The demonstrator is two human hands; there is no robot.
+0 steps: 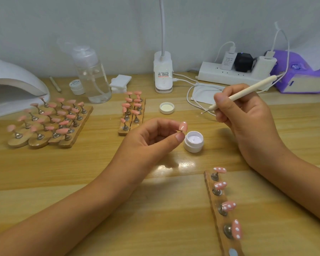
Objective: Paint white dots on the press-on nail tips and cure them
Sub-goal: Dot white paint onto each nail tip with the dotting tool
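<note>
Left hand (155, 139): thumb and forefinger pinched the small stem of one glossy pink press-on nail tip (183, 126), held up off the table just left of the paint pot.
Right hand (248, 119): fingers wrapped pencil-fashion round a slim cream-coloured dotting pen (245, 91). Its fine metal point aimed left toward the held tip but was well apart from it. The point looked white at the end, probably loaded.
Paint: a small round white pot of white gel (193, 141) stood open between the two hands, with its white screw lid (167, 108) lying face up farther back.
Finished work: a narrow wooden strip (213, 202) at near right carried four pink tips with white dots (228, 206) on metal stands. One magnet seat at its near end was bare.
Waiting stock: plain pink tips stood on a cluster of wooden racks (78, 133) at left and on a wooden pair of strips (122, 132) at centre.
Curing: a white domed nail lamp (17, 84) sat at far left with nothing visible under it.
Held tip: a pale fleck showed near its base. I could not tell whether it was a dot or glare.
Step judged: dotting the fifth tip of the set, with curing not yet begun.
Next move calls for: bringing the point down to the curved face with a steady pinch and a light touch, spacing the dots as on the other four, then seating the stem on the bare magnet.
</note>
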